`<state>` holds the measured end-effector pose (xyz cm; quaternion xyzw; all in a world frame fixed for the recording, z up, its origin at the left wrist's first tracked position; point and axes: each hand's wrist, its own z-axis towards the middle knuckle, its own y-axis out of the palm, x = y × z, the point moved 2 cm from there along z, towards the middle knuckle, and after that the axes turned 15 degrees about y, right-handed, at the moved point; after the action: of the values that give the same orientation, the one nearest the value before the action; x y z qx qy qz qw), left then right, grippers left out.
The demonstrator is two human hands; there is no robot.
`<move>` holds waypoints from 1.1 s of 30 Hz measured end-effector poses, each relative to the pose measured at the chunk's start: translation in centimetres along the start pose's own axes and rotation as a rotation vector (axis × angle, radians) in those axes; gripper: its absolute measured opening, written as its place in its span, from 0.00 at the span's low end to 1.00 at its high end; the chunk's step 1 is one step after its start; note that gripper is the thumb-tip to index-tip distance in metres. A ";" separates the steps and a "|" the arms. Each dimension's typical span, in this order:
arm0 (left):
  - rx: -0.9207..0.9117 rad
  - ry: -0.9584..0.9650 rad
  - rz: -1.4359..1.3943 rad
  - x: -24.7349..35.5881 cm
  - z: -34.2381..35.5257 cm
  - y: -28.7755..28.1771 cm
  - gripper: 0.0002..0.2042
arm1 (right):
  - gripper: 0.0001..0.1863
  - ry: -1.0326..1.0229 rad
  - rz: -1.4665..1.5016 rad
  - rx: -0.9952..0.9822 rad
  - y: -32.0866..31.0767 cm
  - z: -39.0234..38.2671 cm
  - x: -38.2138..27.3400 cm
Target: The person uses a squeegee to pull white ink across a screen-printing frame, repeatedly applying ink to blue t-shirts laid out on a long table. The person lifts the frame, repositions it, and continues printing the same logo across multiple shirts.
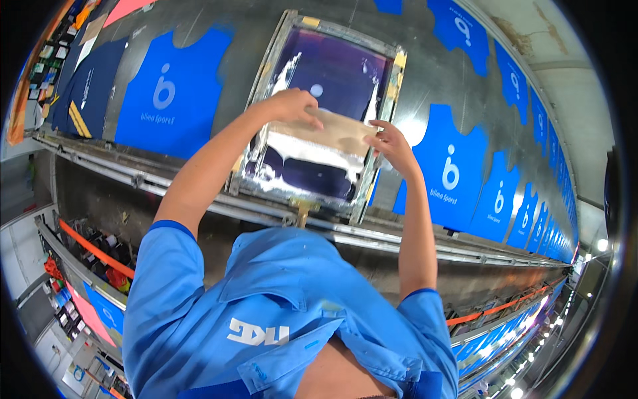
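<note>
A silk-screen printing frame [392, 100] with dark purple mesh lies on the long table in front of me. Across it stands a squeegee [332, 132] with a light tan, wood-like blade holder. My left hand [292, 108] grips its left part, fingers bent over the upper edge. At the other end my right hand [393, 147] has it between thumb and fingers. White ink [312, 159] spreads over the mesh on the near side of the squeegee, with streaks along both sides. The squeegee's lower edge is hidden.
Left of the frame lies a blue cut shirt panel [166, 96] with a white print. To the right, another blue panel [446, 163] begins a long row along the table. A metal rail [166, 186] edges the near side. Dark panels [90, 86] lie far left.
</note>
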<state>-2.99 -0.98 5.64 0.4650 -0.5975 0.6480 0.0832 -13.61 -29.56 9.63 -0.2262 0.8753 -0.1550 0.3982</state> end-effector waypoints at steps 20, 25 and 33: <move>0.214 -0.030 0.159 -1.0 0.3 -1.2 0.20 | 0.16 0.053 0.479 0.428 -1.5 4.5 5.4; 0.423 0.076 0.185 5.1 -8.5 11.2 0.19 | 0.14 -0.042 0.611 0.392 -1.5 7.5 7.8; 0.359 0.013 0.190 10.9 -8.8 14.9 0.24 | 0.11 -0.168 0.553 0.752 -6.4 8.7 8.8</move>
<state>-23.31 -2.46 4.23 0.4096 -0.5132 0.7519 -0.0587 -10.32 -40.35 1.50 0.1634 0.7506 -0.3308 0.5482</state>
